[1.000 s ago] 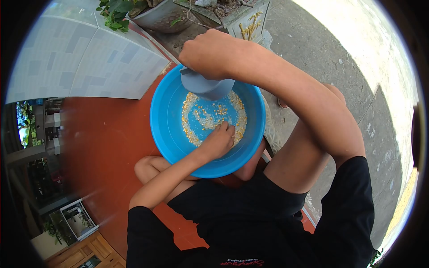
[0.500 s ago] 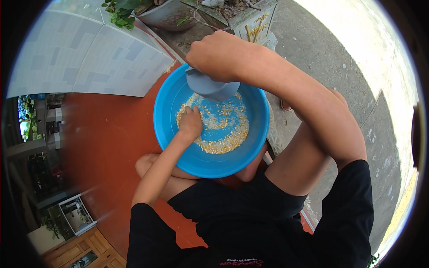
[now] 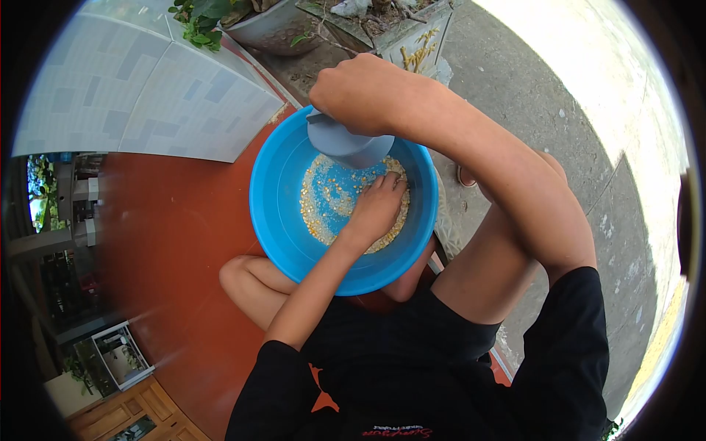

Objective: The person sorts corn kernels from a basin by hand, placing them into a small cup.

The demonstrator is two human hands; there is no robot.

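Observation:
A wide blue basin (image 3: 272, 184) rests over my crossed legs, its bottom strewn with yellow and whitish corn kernels (image 3: 315, 220). My left hand (image 3: 379, 209) reaches down into the right side of the basin, palm down, its slightly parted fingers touching the kernels; the undersides of the fingertips are hidden. Above the far rim, my right hand (image 3: 357, 92) grips a grey plastic jug (image 3: 349, 145), which hangs tilted inside the far part of the basin. The jug's handle is mostly covered by my fist, and its contents are out of sight.
A tiled wall (image 3: 198, 88) stands at the upper left beside the red floor (image 3: 176, 220). Past the basin are plant pots (image 3: 272, 29) and a square planter (image 3: 412, 44). Grey concrete (image 3: 529, 81) extends on the right. A wooden door (image 3: 140, 411) shows at the lower left.
My left hand has swept from the left side of the basin to the right, across the kernels. The kernels are spread differently. My right hand and the jug stay nearly where they were.

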